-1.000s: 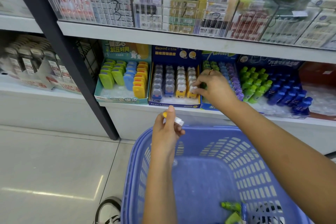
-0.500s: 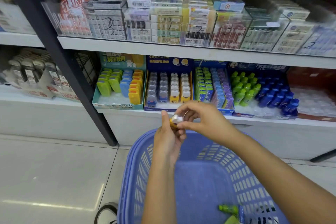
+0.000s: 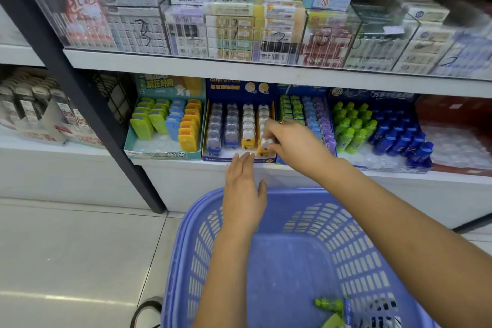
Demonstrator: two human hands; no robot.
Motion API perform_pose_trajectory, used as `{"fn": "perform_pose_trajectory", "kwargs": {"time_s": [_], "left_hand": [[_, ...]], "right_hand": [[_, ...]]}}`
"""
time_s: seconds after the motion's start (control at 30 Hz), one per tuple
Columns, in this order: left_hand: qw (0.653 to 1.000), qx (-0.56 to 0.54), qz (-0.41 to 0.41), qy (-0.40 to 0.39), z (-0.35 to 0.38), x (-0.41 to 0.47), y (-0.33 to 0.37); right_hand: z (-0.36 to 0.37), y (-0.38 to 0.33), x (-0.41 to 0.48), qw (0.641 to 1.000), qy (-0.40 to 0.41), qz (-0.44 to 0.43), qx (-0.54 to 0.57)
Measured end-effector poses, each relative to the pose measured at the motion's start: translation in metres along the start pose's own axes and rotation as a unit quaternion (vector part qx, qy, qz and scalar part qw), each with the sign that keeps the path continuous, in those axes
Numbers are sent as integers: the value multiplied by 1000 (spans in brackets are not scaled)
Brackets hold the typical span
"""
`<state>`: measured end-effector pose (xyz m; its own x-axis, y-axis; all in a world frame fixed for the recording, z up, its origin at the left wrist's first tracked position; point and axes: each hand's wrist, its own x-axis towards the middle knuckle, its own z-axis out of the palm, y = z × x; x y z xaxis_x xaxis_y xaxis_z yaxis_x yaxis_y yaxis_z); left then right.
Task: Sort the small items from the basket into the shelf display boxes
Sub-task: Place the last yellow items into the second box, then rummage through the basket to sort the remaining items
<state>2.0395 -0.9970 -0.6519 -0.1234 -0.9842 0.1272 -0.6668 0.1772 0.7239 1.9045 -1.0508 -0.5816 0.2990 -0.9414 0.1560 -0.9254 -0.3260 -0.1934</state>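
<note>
My right hand (image 3: 290, 142) pinches a small yellow-and-white item (image 3: 265, 145) at the front of the rightmost row in the dark blue display box (image 3: 239, 158) on the lower shelf. My left hand (image 3: 243, 192) is flat with straight fingers and holds nothing; it hovers just below that box, above the far rim of the blue plastic basket (image 3: 191, 234). A few small green items (image 3: 328, 305) lie in the basket's near right corner.
Neighbouring display boxes hold green, blue and yellow items (image 3: 165, 125) on the left and green and blue bottles (image 3: 378, 130) on the right. Clear bins of packets (image 3: 239, 32) fill the upper shelf. A dark shelf post (image 3: 87, 104) stands left; a shoe (image 3: 146, 311) shows on the tiled floor.
My right hand took the yellow-and-white item from my left hand and moved it up into the dark blue box. My left hand opened flat and is now empty.
</note>
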Motion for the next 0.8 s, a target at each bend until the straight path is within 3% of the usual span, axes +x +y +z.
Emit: {"fn": "perform_pose_trajectory", "kwargs": {"time_s": [0.53,0.7,0.73,0.8], "left_hand": [[1000,14,17,-22,-1,0,-4],[991,-96,-25,88,14,-22,3],[993,-95,-45,55,23,-26,3],[989,-42,-87,-113,51,-37,-1]], "right_hand": [[-3,-7,13,997,-36,-4,-67],[-5,-3,-37,1000,-26,-5,-7],[2,2,-56,998,-56,11,2],[27,15,-97,981,-185,42,-45]]}}
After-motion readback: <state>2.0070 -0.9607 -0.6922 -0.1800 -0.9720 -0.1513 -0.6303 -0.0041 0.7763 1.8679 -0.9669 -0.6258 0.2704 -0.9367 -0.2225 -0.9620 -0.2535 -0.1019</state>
